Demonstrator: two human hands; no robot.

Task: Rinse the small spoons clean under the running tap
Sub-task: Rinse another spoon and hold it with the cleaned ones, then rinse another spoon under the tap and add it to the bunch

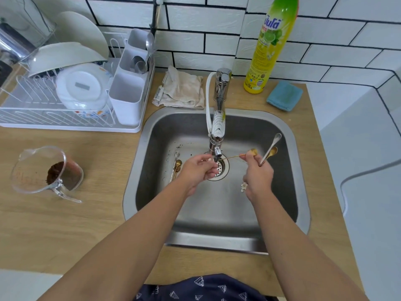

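Head view: stainless steel sink (282,192), rounded-square basin set in a wood-grain counter (76,224). Both hands work over the perforated drain strainer (221,169), below the tap (218,131). Left hand (198,172), fingers curled, pinches one end of a thin gold spoon (233,157) at the tap outlet. Right hand (258,177) grips that spoon's other end and also holds a silver spoon (272,146) and a gold-bowled spoon (273,151), both pointing up and away. More small spoons (176,165) lie on the basin floor left of the strainer, among dark specks. A clear plastic measuring jug (43,170) on the counter contains dark brown grounds. The white dish rack (54,120) holds bowls and plates; its white cutlery caddy (128,98) holds steel spoons.
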